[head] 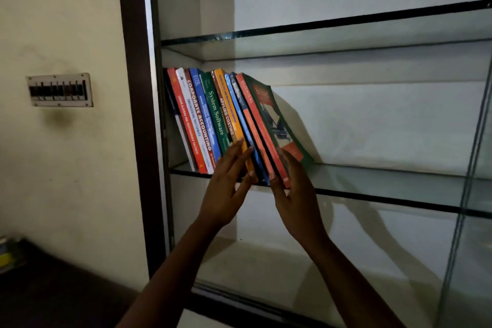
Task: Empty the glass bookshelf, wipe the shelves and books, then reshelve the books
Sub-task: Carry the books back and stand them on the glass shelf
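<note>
A row of several colourful books (pixel 213 117) leans to the left on the middle glass shelf (pixel 386 186), tucked against the bookshelf's left side. My left hand (pixel 229 184) touches the lower spines of the orange and blue books with straight fingers. My right hand (pixel 292 189) lies flat against the cover of the rightmost green book (pixel 277 120), fingers straight, near the shelf's front edge. The glass shelf above (pixel 346 34) holds nothing in view.
The dark wooden frame (pixel 135 114) borders the bookshelf on the left. A sliding glass door edge (pixel 468 168) stands at the right. A switch panel (pixel 61 89) is on the wall to the left. A dark surface (pixel 53 287) lies at lower left.
</note>
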`<state>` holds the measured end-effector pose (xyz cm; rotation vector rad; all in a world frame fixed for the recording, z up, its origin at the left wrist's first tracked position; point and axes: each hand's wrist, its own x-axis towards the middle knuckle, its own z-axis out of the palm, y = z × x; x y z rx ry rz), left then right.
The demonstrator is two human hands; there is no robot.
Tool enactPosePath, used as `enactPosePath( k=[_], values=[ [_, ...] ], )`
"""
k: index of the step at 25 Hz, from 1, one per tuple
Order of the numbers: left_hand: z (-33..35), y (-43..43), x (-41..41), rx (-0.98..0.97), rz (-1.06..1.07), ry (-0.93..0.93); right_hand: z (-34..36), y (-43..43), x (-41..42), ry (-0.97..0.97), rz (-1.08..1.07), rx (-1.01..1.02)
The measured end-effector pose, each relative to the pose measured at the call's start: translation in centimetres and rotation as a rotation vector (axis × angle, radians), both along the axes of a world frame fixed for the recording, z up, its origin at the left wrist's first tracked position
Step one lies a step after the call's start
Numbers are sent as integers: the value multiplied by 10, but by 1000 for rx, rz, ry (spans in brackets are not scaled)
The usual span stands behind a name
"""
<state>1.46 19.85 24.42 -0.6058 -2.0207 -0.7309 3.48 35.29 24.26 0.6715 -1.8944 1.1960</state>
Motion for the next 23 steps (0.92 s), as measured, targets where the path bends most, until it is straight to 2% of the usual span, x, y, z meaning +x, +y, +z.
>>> enactPosePath(
  k=[2, 7, 11, 14, 18, 23],
  values=[
    [-21, -9, 32, 91, -51, -85, -15, -3, 34, -23, 52, 38],
    [-107, -80, 158, 412, -38, -368, -66, -50, 117, -308, 320, 79],
    [-186, -158, 297, 476, 228, -534, -113, -136, 197, -614, 591, 211],
    [-246, -205, 435, 680, 469, -625, -160, -214, 281, -833, 813, 413],
    [-302, -225, 608, 879, 770, -734, -231, -298, 390, -927, 1081, 723],
    [-357, -220, 789, 1297, 1193, -749, -303, -382, 522, -1038, 1359, 1159]
  ],
)
